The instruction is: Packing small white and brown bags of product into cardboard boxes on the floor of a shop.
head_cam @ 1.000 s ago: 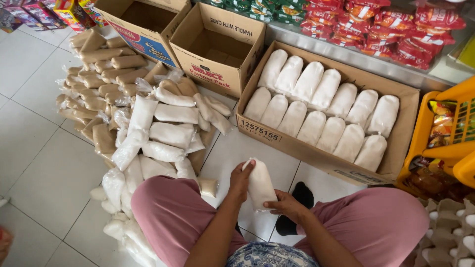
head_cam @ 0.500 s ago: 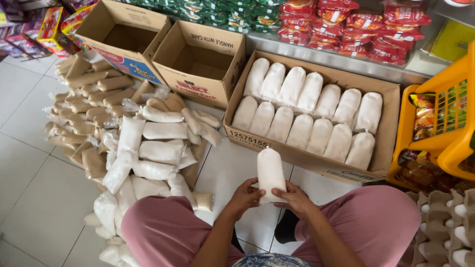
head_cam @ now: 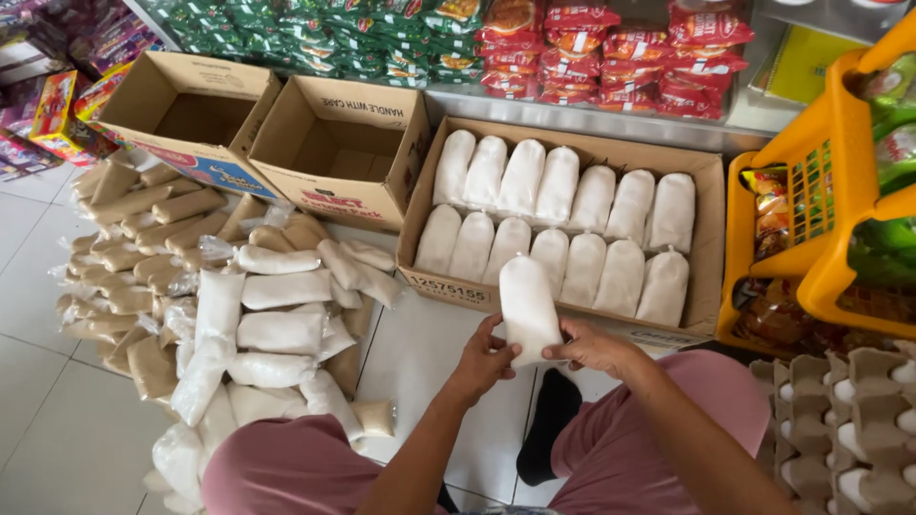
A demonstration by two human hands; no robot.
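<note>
Both hands pinch one white sugar bag (head_cam: 528, 307): left hand (head_cam: 483, 360) and right hand (head_cam: 593, 345) grip its lower end. It is plump, clear-wrapped, knotted on top, upright before the filled cardboard box (head_cam: 708, 250).

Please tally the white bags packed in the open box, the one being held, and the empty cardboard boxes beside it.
White bags in the box: 14
White bag held by the left hand and right hand: 1
Empty cardboard boxes: 2
Total: 17
</note>
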